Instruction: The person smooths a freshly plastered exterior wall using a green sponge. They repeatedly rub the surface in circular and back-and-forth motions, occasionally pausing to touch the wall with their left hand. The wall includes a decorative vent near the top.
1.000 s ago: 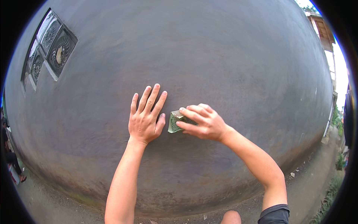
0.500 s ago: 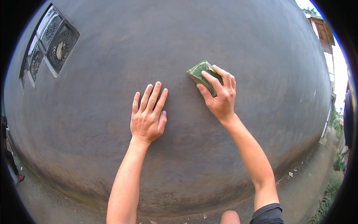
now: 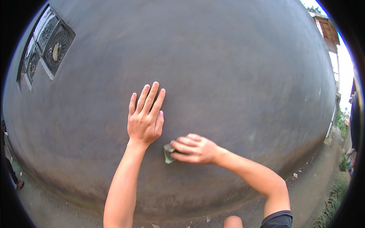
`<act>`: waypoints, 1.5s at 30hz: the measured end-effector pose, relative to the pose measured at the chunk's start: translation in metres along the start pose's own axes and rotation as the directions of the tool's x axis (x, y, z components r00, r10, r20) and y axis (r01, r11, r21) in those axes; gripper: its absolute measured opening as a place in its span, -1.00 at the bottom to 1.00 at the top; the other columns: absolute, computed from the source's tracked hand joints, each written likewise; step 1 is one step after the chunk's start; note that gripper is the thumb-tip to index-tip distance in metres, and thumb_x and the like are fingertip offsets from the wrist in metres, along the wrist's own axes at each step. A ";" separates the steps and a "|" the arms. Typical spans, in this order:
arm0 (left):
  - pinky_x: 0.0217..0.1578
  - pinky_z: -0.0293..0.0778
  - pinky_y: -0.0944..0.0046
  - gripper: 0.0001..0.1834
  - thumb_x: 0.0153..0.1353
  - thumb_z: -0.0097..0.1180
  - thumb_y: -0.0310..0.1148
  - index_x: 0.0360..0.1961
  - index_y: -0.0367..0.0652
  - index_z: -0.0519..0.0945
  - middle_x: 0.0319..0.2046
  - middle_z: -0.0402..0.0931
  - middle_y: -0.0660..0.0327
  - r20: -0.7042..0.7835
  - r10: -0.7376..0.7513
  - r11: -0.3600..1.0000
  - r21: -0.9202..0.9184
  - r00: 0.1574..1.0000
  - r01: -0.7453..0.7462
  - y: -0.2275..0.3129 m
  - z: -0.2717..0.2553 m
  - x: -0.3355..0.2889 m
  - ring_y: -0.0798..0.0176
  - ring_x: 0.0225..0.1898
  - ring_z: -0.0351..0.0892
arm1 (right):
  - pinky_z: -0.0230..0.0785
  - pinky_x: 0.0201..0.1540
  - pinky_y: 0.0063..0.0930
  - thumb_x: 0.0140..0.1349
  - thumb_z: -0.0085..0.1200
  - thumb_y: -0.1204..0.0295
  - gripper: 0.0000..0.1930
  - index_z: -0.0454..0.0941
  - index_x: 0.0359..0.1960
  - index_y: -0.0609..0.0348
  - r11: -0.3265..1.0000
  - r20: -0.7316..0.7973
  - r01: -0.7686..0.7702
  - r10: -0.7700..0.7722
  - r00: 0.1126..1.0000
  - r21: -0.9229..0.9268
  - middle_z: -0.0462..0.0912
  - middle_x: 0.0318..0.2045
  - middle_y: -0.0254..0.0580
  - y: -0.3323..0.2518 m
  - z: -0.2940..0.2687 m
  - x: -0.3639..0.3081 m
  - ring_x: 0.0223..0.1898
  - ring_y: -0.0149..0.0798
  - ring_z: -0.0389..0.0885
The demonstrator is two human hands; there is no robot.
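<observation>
"Down came the green pad [image 3: 168, 156], toward the bottom edge of the wall [image 3: 235, 76]."
"Grip?"
"Right hand [image 3: 200, 150], fingers curled round it; left hand [image 3: 144, 127] spread, empty. Probably light, soft: pinch its sides."

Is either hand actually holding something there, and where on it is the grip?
The right hand holds a green pad by its right-hand part, leaving the left end showing. The left hand lies against the wall, holding nothing.

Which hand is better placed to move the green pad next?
Probably the right hand: it holds the pad at the wall. The left hand lies flat on the wall.
</observation>
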State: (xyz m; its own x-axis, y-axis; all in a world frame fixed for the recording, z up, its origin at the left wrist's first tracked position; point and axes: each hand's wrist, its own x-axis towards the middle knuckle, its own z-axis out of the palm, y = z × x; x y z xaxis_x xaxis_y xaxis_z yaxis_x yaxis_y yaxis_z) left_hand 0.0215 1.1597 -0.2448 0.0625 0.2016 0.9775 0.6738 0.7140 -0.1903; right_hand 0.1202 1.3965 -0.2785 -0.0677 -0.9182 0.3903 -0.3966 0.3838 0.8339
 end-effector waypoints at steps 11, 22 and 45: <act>0.69 -0.12 -0.16 -0.27 0.43 0.07 -0.29 0.64 0.26 0.42 0.72 0.17 0.27 0.020 -0.063 0.994 0.094 0.998 0.061 0.002 0.002 -0.007 0.12 0.73 0.09 | 0.52 0.18 -0.18 0.21 0.46 0.27 -0.66 0.79 0.04 -0.15 0.930 -0.309 -0.345 0.293 0.905 -0.126 0.70 0.20 -0.23 0.049 -0.017 0.010 0.17 -0.15 0.66; 0.71 -0.26 -0.17 -0.30 0.51 -0.06 -0.13 0.67 0.19 0.37 0.75 0.08 0.17 0.020 -0.075 0.979 0.192 0.997 0.070 -0.003 0.002 -0.011 0.04 0.76 -0.04 | 0.51 0.10 -0.16 0.32 0.31 0.28 -0.76 0.74 -0.01 -0.07 0.945 -0.343 -0.319 0.275 0.898 -0.077 0.68 0.17 -0.14 0.065 -0.027 0.003 0.16 -0.13 0.64; 0.69 -0.28 -0.31 -0.21 0.49 0.09 0.17 0.69 0.26 0.34 0.77 0.01 0.11 0.142 0.064 0.986 0.141 0.988 -0.084 -0.061 -0.026 -0.024 -0.05 0.78 -0.12 | 0.48 0.21 -0.08 0.21 0.41 0.26 -0.67 0.77 0.03 -0.12 0.988 -0.242 -0.146 0.132 0.961 -0.041 0.70 0.20 -0.17 0.037 0.008 0.024 0.14 -0.09 0.67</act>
State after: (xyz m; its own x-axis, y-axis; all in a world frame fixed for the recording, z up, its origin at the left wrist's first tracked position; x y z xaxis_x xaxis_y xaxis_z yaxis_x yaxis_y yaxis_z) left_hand -0.0017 1.0936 -0.2542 0.0003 0.3403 0.9403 0.5554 0.7819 -0.2831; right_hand 0.0962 1.3881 -0.2416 0.1041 -0.8079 0.5800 -0.3445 0.5178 0.7831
